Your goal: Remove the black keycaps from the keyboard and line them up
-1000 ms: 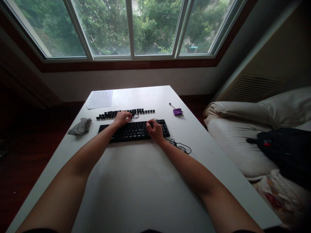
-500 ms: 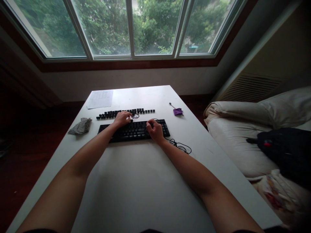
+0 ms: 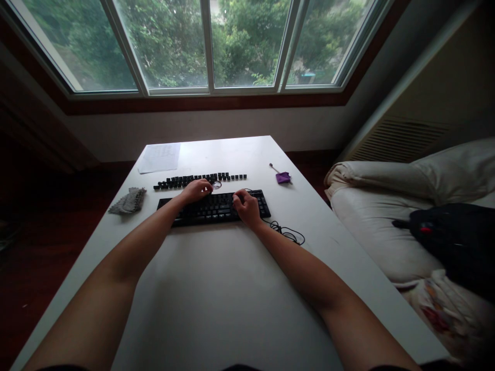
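Note:
A black keyboard (image 3: 216, 208) lies across the white table, its near edge towards me. Over its upper edge, my left hand (image 3: 196, 190) has thumb and fingers pinched together on a small black keycap, mostly hidden by the fingertips. Just past those fingertips is a small round clear object with a dark rim (image 3: 217, 184). My right hand (image 3: 246, 207) rests on the right part of the keyboard with its fingers curled closed; whatever they may hold is hidden. Behind the keyboard stand rows of loose black keycaps (image 3: 180, 181), partly covered by my left hand.
A grey cloth (image 3: 129, 201) lies left of the keyboard and a paper sheet (image 3: 159, 157) at the far left corner. To the right are a purple cloth (image 3: 283, 178), a thin brush-like stick (image 3: 274, 168) and a coiled black cable (image 3: 290, 233). A sofa (image 3: 371, 226) stands beyond the table.
My left hand has shifted slightly right and towards me, and its parted fingers have closed on the keycap by the keyboard's upper edge. My right hand stays in place.

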